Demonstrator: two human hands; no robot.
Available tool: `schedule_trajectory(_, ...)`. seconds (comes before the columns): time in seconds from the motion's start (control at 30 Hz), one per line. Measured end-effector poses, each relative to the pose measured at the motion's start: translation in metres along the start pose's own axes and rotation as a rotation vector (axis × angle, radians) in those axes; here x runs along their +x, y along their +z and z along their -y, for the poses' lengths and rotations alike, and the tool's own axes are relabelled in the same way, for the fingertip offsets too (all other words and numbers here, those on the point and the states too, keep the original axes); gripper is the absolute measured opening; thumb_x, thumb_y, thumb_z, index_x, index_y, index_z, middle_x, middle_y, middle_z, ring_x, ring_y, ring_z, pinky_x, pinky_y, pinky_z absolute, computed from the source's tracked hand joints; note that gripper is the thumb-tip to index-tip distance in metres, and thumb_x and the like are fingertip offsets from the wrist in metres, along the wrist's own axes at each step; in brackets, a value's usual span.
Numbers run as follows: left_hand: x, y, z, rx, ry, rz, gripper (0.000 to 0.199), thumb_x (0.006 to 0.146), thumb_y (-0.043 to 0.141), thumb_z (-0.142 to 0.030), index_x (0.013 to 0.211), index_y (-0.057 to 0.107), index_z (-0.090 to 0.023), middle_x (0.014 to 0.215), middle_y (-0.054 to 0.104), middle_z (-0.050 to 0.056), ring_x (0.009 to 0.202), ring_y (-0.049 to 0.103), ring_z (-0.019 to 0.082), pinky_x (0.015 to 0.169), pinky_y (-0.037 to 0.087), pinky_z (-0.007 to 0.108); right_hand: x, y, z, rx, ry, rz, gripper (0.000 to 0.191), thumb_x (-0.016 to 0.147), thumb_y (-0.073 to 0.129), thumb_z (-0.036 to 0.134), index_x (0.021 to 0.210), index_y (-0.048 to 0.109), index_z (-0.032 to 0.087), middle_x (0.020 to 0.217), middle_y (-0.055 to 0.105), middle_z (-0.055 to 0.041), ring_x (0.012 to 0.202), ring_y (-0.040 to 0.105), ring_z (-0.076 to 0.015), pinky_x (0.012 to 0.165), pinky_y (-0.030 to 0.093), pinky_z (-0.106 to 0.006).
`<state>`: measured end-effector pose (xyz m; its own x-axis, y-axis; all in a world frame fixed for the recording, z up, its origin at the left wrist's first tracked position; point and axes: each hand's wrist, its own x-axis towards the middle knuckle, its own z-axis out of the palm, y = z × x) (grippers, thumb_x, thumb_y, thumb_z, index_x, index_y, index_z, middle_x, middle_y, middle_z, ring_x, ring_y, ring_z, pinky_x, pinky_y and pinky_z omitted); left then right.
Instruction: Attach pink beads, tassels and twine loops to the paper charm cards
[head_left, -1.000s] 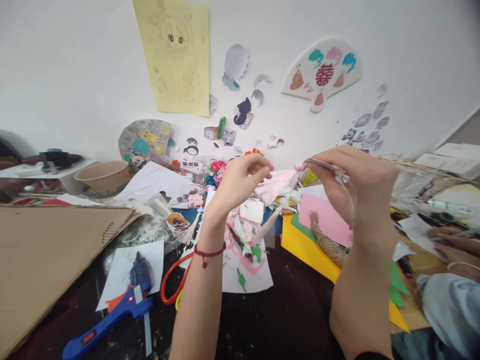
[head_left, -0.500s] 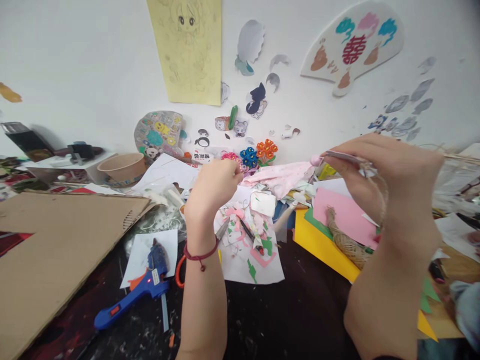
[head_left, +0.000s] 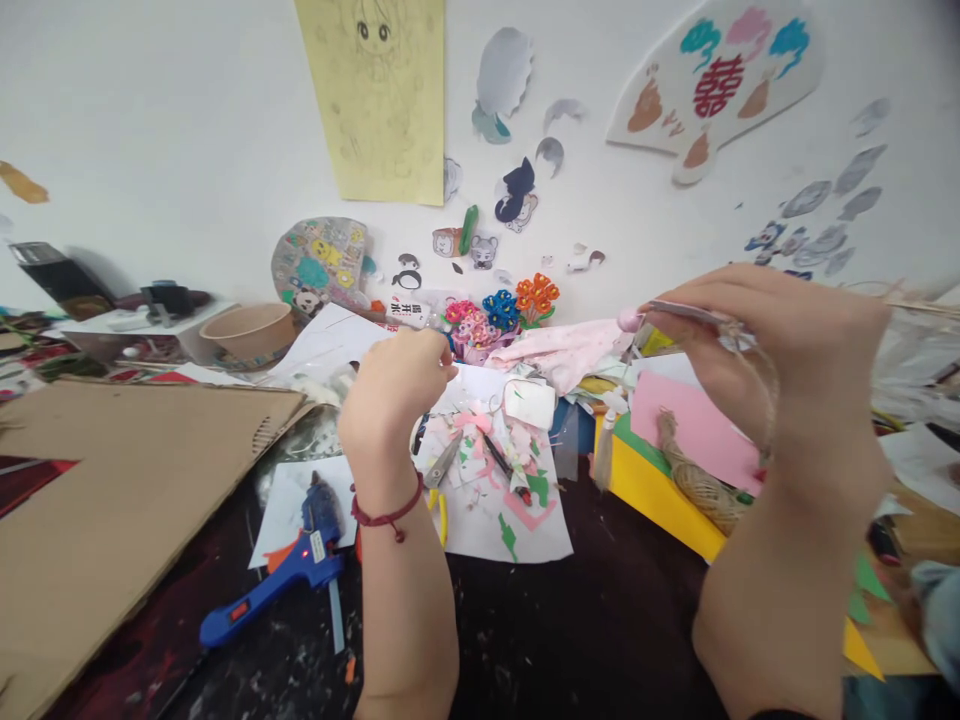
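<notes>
My right hand [head_left: 765,340] is raised at the right, its fingers closed on a thin flat piece [head_left: 686,311] seen edge-on, with twine [head_left: 769,385] hanging by the palm. A pink knob [head_left: 628,320] shows at the piece's left end, and a white tassel [head_left: 606,440] hangs lower down. My left hand [head_left: 397,385] is raised at the centre-left with fingers curled together; what they hold, if anything, is too small to tell. Below it lie paper scraps [head_left: 508,537] and pliers with yellow handles [head_left: 441,490].
A blue glue gun [head_left: 292,580] lies at the lower left beside cardboard [head_left: 150,480]. Behind are a bowl [head_left: 251,335], bead flowers [head_left: 499,312] and pink cloth [head_left: 562,350]. A twine ball [head_left: 697,485] rests on coloured paper at the right.
My left hand has moved left and slightly down, away from the bead flowers. My right hand keeps its hold. The white tassel has swung and hangs more upright.
</notes>
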<state>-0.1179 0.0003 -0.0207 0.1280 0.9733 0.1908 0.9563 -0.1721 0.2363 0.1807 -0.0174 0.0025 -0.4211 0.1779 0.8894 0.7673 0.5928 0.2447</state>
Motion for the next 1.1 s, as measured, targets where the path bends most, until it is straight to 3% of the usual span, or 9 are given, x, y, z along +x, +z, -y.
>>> schedule_trajectory(0.3,-0.038,-0.018,0.011,0.057,-0.227,-0.125,0.02,0.092,0.056,-0.029,0.096,0.074,-0.023,0.096,0.078,0.01,0.09,0.069,0.03,0.067,0.042,0.035,0.0,0.0,0.004,0.05,0.001,0.032,0.009,0.09,0.073,0.028,0.083,0.071,0.023,0.079,0.076,-0.0018,0.063,0.064,-0.0139,0.057,0.043,-0.029)
schedule_trajectory(0.43,-0.027,-0.018,0.01,0.065,-0.244,-0.125,0.019,0.092,0.058,-0.03,0.101,0.074,-0.024,0.099,0.077,0.011,0.092,0.07,0.031,0.075,0.048,0.038,0.0,0.0,0.005,0.072,0.058,0.075,0.015,0.092,0.071,0.034,0.082,0.072,0.024,0.079,0.076,-0.0013,0.064,0.064,-0.0142,0.057,0.042,-0.03)
schedule_trajectory(0.5,-0.007,-0.002,0.012,0.082,-0.253,-0.005,0.016,0.091,0.061,-0.026,0.1,0.074,-0.023,0.105,0.077,0.011,0.1,0.07,0.03,0.085,0.051,0.039,0.0,0.0,0.003,0.083,0.039,0.06,0.015,0.092,0.071,0.036,0.081,0.072,0.025,0.079,0.076,-0.0011,0.064,0.065,-0.0149,0.059,0.044,-0.031)
schedule_trajectory(0.63,0.037,0.05,0.022,0.116,-0.366,0.079,0.025,0.095,0.066,-0.031,0.114,0.069,-0.016,0.117,0.071,0.013,0.107,0.069,0.026,0.092,0.056,0.042,-0.001,0.002,-0.002,0.098,-0.015,0.065,0.012,0.091,0.072,0.031,0.082,0.07,0.024,0.079,0.076,-0.0014,0.064,0.065,-0.0147,0.062,0.045,-0.03)
schedule_trajectory(0.77,0.059,0.092,0.034,0.151,-0.444,0.056,0.038,0.098,0.064,-0.037,0.13,0.061,-0.016,0.13,0.064,0.011,0.113,0.066,0.024,0.095,0.059,0.045,-0.004,0.002,-0.005,0.108,0.003,0.087,0.016,0.092,0.071,0.034,0.082,0.069,0.023,0.08,0.076,-0.0007,0.064,0.065,-0.0143,0.06,0.043,-0.03)
schedule_trajectory(0.93,0.071,0.121,0.046,0.225,-0.573,-0.047,0.04,0.098,0.064,-0.038,0.131,0.06,-0.015,0.131,0.063,0.012,0.113,0.065,0.025,0.095,0.058,0.047,-0.007,0.007,-0.013,0.134,0.047,0.136,0.014,0.094,0.069,0.033,0.084,0.07,0.023,0.082,0.075,-0.0014,0.07,0.067,-0.0172,0.064,0.045,-0.031)
schedule_trajectory(1.1,0.094,0.135,0.051,0.254,-0.61,-0.064,0.039,0.098,0.065,-0.037,0.13,0.06,-0.016,0.13,0.064,0.012,0.114,0.065,0.025,0.095,0.058,0.047,-0.007,0.012,-0.018,0.222,0.054,0.162,0.009,0.093,0.07,0.024,0.085,0.069,0.019,0.08,0.074,-0.0023,0.066,0.064,-0.0153,0.063,0.045,-0.029)
